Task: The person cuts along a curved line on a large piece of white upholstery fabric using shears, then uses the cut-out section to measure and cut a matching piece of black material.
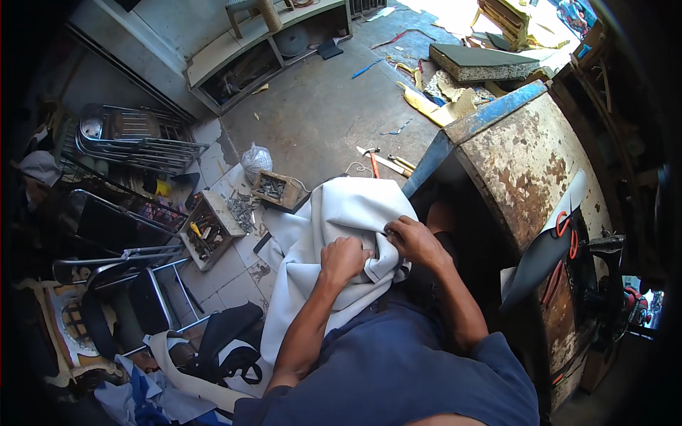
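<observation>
At left we note an open rectangular wooden box (223, 251) of hand tools (207, 231), set near the worker, presumably for easy reach. The soft, white, leather-like sheet (353, 211) lies bunched over the lap, which we judge supports its weight; the left hand (344, 260) is curled on a fold, the right hand (415, 240) pinching beside it, likely steadying it.

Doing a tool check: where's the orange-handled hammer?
In the head view, the hammer lies on the floor slightly above and right of centre, just beyond the white sheet and left of the rusty, blue-edged bench.
</observation>
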Available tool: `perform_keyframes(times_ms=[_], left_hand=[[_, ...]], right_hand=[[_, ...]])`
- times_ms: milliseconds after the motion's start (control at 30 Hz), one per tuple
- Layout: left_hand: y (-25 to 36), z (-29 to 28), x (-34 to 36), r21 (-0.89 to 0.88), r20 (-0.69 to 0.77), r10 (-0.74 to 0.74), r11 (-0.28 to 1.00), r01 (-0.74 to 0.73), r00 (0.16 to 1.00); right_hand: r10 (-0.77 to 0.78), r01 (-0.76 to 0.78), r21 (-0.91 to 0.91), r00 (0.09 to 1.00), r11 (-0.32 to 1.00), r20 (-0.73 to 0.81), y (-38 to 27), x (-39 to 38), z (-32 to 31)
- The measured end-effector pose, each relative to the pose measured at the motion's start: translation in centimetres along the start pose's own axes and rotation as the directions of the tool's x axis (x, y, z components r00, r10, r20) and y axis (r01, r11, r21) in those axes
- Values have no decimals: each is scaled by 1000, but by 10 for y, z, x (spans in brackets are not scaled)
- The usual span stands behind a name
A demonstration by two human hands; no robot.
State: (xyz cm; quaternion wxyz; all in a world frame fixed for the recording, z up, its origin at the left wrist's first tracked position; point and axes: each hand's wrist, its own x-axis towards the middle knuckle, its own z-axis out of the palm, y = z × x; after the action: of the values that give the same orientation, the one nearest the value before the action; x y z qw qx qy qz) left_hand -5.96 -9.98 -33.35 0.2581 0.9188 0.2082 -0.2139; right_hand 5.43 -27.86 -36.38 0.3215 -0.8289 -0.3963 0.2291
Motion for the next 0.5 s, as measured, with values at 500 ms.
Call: perform_keyframes(times_ms=[500], left_hand=[[-11,26,63,-452,210,222,886,-107,952]], right_hand=[[0,-54,-178,956,982,-293,-24,23,-31]])
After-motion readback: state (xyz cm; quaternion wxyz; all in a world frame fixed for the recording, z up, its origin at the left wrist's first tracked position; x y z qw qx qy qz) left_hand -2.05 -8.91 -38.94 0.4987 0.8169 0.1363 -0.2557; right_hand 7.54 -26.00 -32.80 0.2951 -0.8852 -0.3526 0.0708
